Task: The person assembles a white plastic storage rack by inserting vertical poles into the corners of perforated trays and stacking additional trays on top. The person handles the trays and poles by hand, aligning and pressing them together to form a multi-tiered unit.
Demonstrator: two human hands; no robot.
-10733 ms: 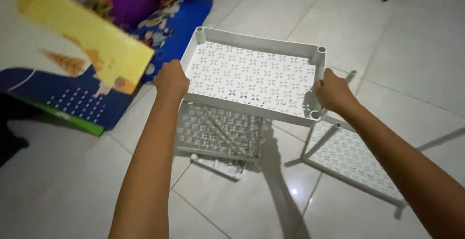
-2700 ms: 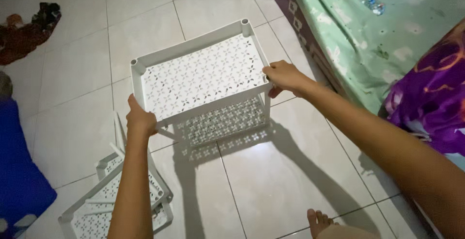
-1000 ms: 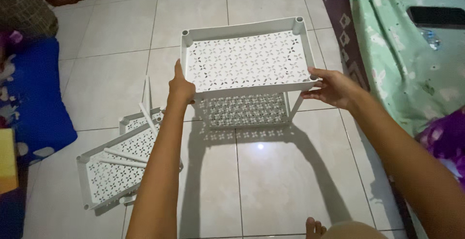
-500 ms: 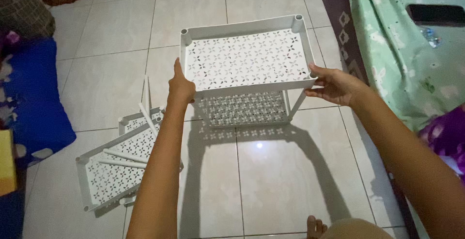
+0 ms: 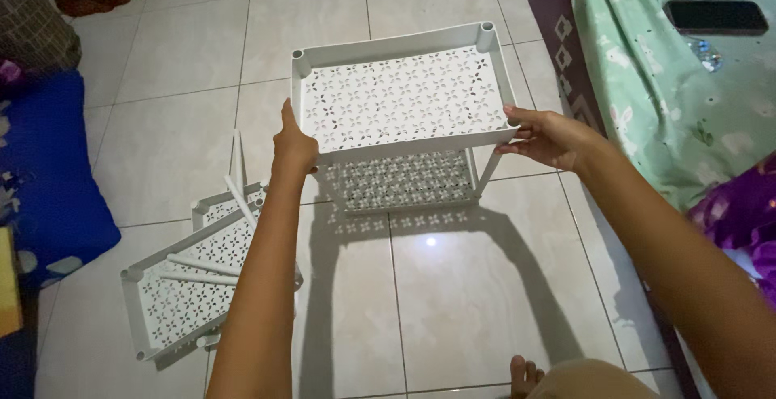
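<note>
A white perforated plastic rack stands on the tiled floor, with an upper shelf (image 5: 404, 96) over a lower shelf (image 5: 400, 182) on thin posts. My left hand (image 5: 295, 144) grips the upper shelf's near-left corner. My right hand (image 5: 550, 136) grips its near-right corner. Both arms reach forward from the bottom of the head view.
Loose white shelf trays (image 5: 186, 286) with several white poles (image 5: 234, 197) lie on the floor at lower left. A blue cushion (image 5: 48, 181) lies far left. A green sheet (image 5: 671, 67) with a dark phone (image 5: 715, 16) covers a mattress at right. My toes (image 5: 525, 375) show at the bottom.
Over ten seconds the view swung round and the two-tier rack came to stand in front of me. In the last second, hands and rack have barely moved.
</note>
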